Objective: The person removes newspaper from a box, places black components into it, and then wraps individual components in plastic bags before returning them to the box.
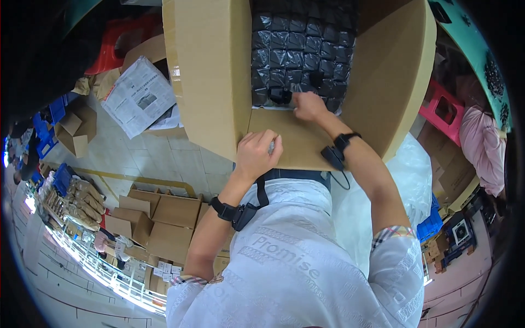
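Note:
A tall open cardboard box (pixel 210 71) stands in front of me, filled with rows of small black pieces in clear plastic wrapping (pixel 295 41). At the near edge of the rows my right hand (pixel 309 106) reaches in with its fingers closed on a small plastic-wrapped black piece (pixel 295 87); the fingertips partly cover it. My left hand (pixel 258 154) rests at the lowered near flap (pixel 295 134), left of the right hand. Its fingers are curled, and a shiny clear bit shows between thumb and fingers, too small to name. Both wrists carry black strapped devices.
Left of the box, newspaper sheets (pixel 139 97) lie on another carton. Red stools (pixel 123 44) and a pink stool (pixel 444 109) stand at the sides. Clear plastic sheeting (pixel 407 180) hangs to my right. Several cartons (pixel 172 218) stand behind on the left. A green surface (pixel 476 49) curves at far right.

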The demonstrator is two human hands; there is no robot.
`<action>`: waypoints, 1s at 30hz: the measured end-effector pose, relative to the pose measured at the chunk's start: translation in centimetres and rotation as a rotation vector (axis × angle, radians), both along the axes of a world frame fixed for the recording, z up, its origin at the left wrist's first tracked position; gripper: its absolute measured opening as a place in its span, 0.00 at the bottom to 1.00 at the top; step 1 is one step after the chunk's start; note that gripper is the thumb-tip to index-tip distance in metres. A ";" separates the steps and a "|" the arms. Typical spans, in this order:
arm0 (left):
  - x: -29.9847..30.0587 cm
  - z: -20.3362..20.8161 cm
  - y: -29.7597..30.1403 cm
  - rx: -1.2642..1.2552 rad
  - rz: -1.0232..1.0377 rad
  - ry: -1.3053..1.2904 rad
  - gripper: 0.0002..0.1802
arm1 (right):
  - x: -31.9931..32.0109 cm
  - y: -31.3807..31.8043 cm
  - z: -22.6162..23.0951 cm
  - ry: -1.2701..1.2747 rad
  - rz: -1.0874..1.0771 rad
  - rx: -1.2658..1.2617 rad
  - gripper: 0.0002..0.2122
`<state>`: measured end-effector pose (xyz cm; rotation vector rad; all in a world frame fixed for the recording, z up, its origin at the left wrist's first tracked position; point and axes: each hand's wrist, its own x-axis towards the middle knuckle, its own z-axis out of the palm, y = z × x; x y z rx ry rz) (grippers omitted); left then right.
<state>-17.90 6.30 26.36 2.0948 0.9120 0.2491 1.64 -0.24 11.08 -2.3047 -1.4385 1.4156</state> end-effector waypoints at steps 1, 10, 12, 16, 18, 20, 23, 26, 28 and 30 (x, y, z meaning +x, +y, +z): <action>0.0 0.1 -0.1 0.002 -0.008 0.005 0.04 | -1.2 0.9 -0.4 0.038 0.181 -0.168 0.10; -0.3 -0.1 -0.1 0.004 0.010 0.022 0.05 | -9.1 5.6 -4.2 -0.007 0.300 -0.357 0.13; 0.1 0.2 -0.2 0.008 0.010 0.018 0.06 | -9.5 4.8 -6.3 -0.044 0.242 -0.434 0.13; 0.0 0.0 -0.2 -0.002 -0.018 0.026 0.07 | -10.6 5.2 -7.9 -0.056 0.038 -0.353 0.11; -0.1 0.3 -0.1 0.019 -0.036 0.038 0.07 | -11.3 6.1 -7.9 -0.045 -0.056 -0.377 0.11; -0.3 0.2 -0.1 0.002 -0.021 0.022 0.07 | -10.8 5.2 -8.4 -0.016 -0.097 -0.340 0.12; -0.1 0.1 -0.2 -0.014 -0.017 0.011 0.06 | -10.0 3.8 -9.1 -0.012 -0.154 -0.320 0.15; 0.3 0.3 0.1 -0.028 -0.022 -0.003 0.06 | -9.5 3.3 -10.8 0.089 -0.214 -0.333 0.15; 0.0 0.3 0.1 -0.029 -0.018 -0.003 0.06 | -9.8 3.5 -10.4 0.106 -0.212 -0.386 0.15; -0.4 0.0 0.1 -0.036 -0.028 -0.009 0.06 | -10.0 4.6 -8.9 0.123 -0.214 -0.439 0.15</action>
